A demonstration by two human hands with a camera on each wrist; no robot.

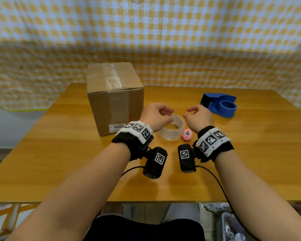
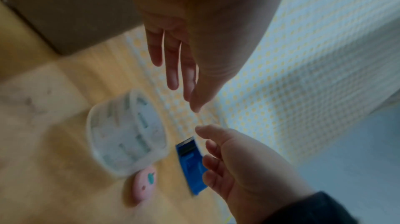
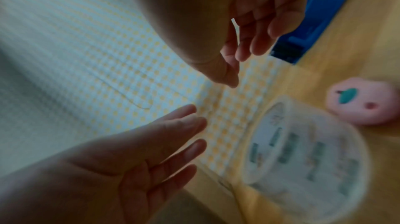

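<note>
Two bare hands poised over a roll of clear adhesive tape (image 1: 171, 132), which lies flat, hole upward, on the light wooden table (image 1: 59, 153), near its centre, just right of the sealed brown cardboard box (image 1: 115, 98) and just beside the small pink rounded toy (image 1: 187, 134) on its right. The left hand (image 1: 155, 117) and right hand (image 1: 198, 119) hang at the roll's left and right sides, facing each other, apparently so as to take it from both flanks. In the wrist views each has its fingers loose and parted and holds nothing. The blue plastic tape dispenser (image 1: 221, 105) stands well apart at the far right with its hub bare, probably set there to receive the roll. In the head view the hands cover the roll's far rim and hide their own fingertips, so whether the left hand brushes the rim cannot be told; the wrist views are motion-blurred, yet seem to show a gap. The printing inside the roll's core is illegible, and the dispenser's cutter is hard to make out
</note>
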